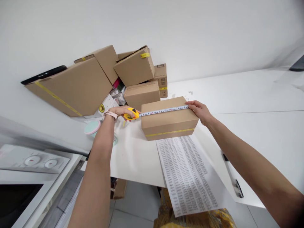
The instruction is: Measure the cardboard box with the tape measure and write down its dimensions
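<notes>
A cardboard box [169,124] with a yellow tape band sits on the white table [261,126]. A white measuring tape blade [163,111] is stretched along its top from left to right. My left hand [123,111] is closed around the yellow tape measure case [131,115] at the box's left end. My right hand [199,110] pinches the tape's free end against the box's top right corner.
Several cardboard boxes [78,85] are stacked against the wall behind. A printed sheet of figures [187,174] hangs over the table's front edge, with a pen [234,177] to its right. A round pastel object [92,127] lies at left; a white appliance [30,171] stands lower left.
</notes>
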Demonstrator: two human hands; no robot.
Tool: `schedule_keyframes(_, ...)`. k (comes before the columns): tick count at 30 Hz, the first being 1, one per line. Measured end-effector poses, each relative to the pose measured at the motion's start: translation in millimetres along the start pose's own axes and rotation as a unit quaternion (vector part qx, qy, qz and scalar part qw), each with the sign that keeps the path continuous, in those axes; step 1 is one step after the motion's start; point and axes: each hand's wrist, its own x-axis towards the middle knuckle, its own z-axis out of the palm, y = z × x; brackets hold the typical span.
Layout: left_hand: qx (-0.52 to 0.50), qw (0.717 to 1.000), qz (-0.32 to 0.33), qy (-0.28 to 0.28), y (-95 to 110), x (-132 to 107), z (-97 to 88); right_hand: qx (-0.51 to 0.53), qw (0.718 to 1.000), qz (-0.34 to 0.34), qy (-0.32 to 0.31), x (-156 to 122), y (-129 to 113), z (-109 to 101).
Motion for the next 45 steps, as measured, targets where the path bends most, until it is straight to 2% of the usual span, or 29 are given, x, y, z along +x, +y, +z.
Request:
schedule_keyframes(4, -0.005, 1.000, 0.005, 0.016, -1.1, -2.5, 4.1, -0.010, 1.000, -0.004, 0.011, -0.8, 0.6, 0.2)
schedule_keyframes(7, 0.008, 0.999, 0.027, 0.031, 6.6, -12.3, 8.5, -0.050, 0.998, -0.002, 0.047, -3.3, -0.6, -1.5)
schedule_keyframes(11, 0.038, 0.996, 0.053, 0.060, 28.8, -44.9, 17.0, -0.092, 0.993, -0.031, 0.066, -2.0, -11.4, -9.5)
schedule_keyframes(14, -0.001, 0.996, 0.057, 0.070, 40.3, -77.5, 39.4, -0.044, 0.996, -0.056, 0.060, 7.7, -30.2, -16.2)
schedule_keyframes(16, -0.085, 0.992, 0.075, 0.057, 40.3, -94.9, 71.9, -0.022, 0.995, -0.082, 0.045, 15.6, -45.7, -15.2)
schedule_keyframes(18, -0.223, 0.970, 0.089, 0.035, 36.5, -103.7, 119.9, -0.016, 0.995, -0.101, 0.002, 21.4, -60.1, -6.1)
schedule_keyframes(21, -0.428, 0.897, 0.101, -0.047, 36.2, -98.2, 204.8, -0.021, 0.988, -0.097, -0.115, 25.0, -73.8, 21.4)
schedule_keyframes(23, -0.507, 0.849, 0.128, -0.073, 45.6, -86.3, 253.2, -0.047, 0.980, -0.084, -0.175, 26.8, -76.1, 42.2)
schedule_keyframes(24, -0.534, 0.830, 0.135, -0.083, 53.0, -79.6, 271.2, -0.066, 0.977, -0.080, -0.187, 28.3, -75.5, 51.2)
schedule_keyframes(26, -0.577, 0.800, 0.150, -0.065, 69.9, -67.2, 292.9, -0.092, 0.978, -0.083, -0.167, 32.9, -71.5, 63.7)
schedule_keyframes(28, -0.603, 0.780, 0.167, -0.021, 84.4, -57.7, 298.0, -0.080, 0.986, -0.095, -0.113, 39.1, -65.5, 67.6)
schedule_keyframes(31, -0.606, 0.774, 0.179, 0.043, 95.9, -46.3, 289.9, -0.051, 0.992, -0.099, -0.060, 48.8, -55.7, 60.6)
schedule_keyframes(33, -0.601, 0.776, 0.176, 0.077, 100.2, -36.6, 282.6, -0.081, 0.991, -0.091, -0.056, 53.7, -49.9, 52.0)
schedule_keyframes(36, -0.599, 0.772, 0.163, 0.136, 109.4, -17.1, 273.4, -0.188, 0.973, -0.121, -0.051, 57.3, -42.8, 41.6)
schedule_keyframes(40, -0.596, 0.762, 0.136, 0.213, 124.9, 5.1, 261.8, -0.255, 0.953, -0.153, -0.064, 50.1, -33.0, 38.3)
schedule_keyframes(42, -0.594, 0.763, 0.124, 0.224, 129.1, 9.8, 256.4, -0.265, 0.949, -0.158, -0.068, 39.5, -28.9, 38.6)
schedule_keyframes(45, -0.587, 0.772, 0.115, 0.214, 129.3, 10.7, 251.4, -0.263, 0.936, -0.217, -0.087, 18.3, -29.4, 38.1)
